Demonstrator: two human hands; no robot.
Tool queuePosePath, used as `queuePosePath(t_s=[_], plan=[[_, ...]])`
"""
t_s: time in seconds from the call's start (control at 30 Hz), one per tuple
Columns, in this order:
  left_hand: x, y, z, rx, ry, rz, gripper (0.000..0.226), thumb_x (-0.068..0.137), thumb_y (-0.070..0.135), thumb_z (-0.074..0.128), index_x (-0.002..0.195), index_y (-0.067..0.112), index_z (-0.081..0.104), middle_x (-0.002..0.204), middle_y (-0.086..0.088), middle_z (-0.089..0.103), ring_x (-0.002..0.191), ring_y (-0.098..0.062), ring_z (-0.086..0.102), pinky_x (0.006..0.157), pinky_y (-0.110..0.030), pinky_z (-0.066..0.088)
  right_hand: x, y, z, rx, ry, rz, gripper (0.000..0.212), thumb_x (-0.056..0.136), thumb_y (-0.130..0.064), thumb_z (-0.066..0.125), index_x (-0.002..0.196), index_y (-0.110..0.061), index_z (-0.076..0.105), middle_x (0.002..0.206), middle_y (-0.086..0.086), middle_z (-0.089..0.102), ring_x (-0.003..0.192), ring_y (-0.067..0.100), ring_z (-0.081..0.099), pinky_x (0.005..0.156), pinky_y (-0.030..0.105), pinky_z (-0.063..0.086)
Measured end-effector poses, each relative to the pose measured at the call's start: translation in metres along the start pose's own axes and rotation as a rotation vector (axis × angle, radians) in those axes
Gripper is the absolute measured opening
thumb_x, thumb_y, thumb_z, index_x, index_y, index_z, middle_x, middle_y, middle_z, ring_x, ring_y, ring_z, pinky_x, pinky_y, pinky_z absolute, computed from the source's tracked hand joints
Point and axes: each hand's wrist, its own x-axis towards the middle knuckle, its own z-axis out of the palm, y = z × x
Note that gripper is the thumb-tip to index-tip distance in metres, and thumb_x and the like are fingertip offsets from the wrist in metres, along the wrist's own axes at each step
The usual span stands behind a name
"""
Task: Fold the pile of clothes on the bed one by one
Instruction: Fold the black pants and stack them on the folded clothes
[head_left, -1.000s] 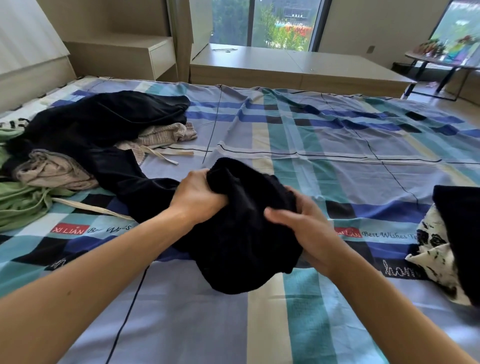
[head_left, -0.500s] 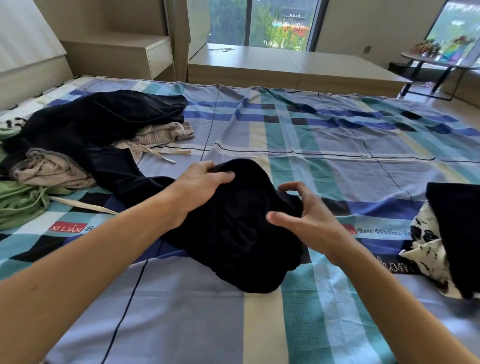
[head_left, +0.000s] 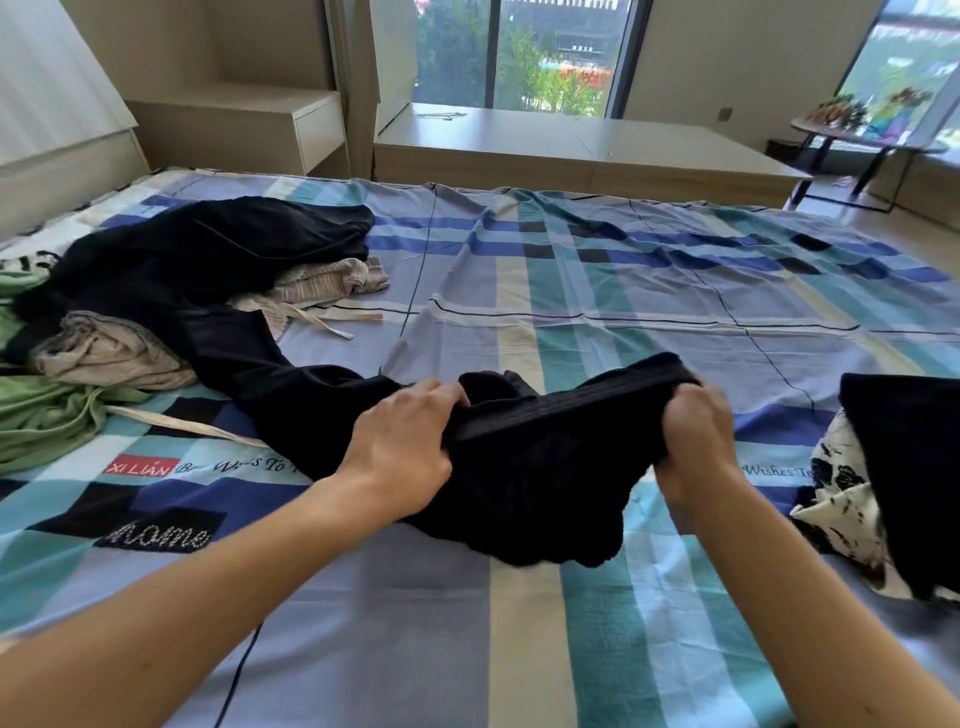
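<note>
You have here: black garment (head_left: 524, 467), matt cloth, ribbed band; bed sheet (head_left: 571, 291), smooth printed weave, lightly creased; beige top (head_left: 332, 283), coarse ribbed knit; green garment (head_left: 41, 415), soft matt cloth; window bench (head_left: 571, 150), pale matt wood.

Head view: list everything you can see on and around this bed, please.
black garment: one, black, bed centre, held by both hands
clothes pile: one, black, beige, green, bed's left
side stack: one, black over black-and-white print, right edge
bed sheet: one, blue-teal plaid, under everything
low cabinet: one, beige, beyond the bed
side table: one, dark, far right
left hand: one, grips the garment's band
right hand: one, grips the band's other end
</note>
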Motion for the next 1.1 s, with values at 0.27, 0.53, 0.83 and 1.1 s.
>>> queuePosePath(t_s=[0.27,0.53,0.83,1.1], plan=[[0.037,-0.019,-0.051,-0.208,0.042,-0.256,0.038,0.08,0.014,0.064,0.114,0.028,0.06,0.111,0.001,0.066,0.098,-0.027,0.063,0.089,-0.043,0.053,0.029,-0.03,-0.018,-0.185,0.072,0.092,0.035,0.087,0.009,0.033,0.083,-0.016,0.058,0.075,0.014,0.062,0.061,0.024,0.057,0.056,0.036,0.056],[0.107,0.02,-0.228,-0.551,-0.256,-0.111,0.026,0.095,-0.001,0.055,0.114,0.015,0.065,0.095,-0.009,0.067,0.075,-0.017,0.062,0.067,-0.028,0.053,0.069,-0.188,0.021,-0.664,0.058,-0.381,0.03,0.087,0.004,0.04,0.094,-0.014,0.063,0.09,0.012,0.061,0.083,0.025,0.054,0.066,0.028,0.041],[0.117,0.044,-0.384,-0.517,-0.029,0.042,0.039,0.095,-0.005,0.039,0.108,0.008,0.073,0.094,-0.003,0.074,0.098,-0.023,0.065,0.091,-0.042,0.053,0.061,-0.348,0.043,-0.568,-0.593,-0.241,0.019,0.095,0.003,0.053,0.099,-0.01,0.066,0.093,0.01,0.066,0.087,0.02,0.065,0.079,0.036,0.057],[0.089,0.026,-0.379,-0.835,-0.228,0.143,0.027,0.096,0.008,0.048,0.1,0.008,0.074,0.097,-0.006,0.073,0.086,-0.017,0.07,0.068,-0.022,0.057,0.035,-0.356,0.071,-0.487,-0.531,-0.377,0.015,0.095,-0.002,0.057,0.107,-0.006,0.065,0.101,0.014,0.066,0.095,0.023,0.063,0.078,0.034,0.057]])
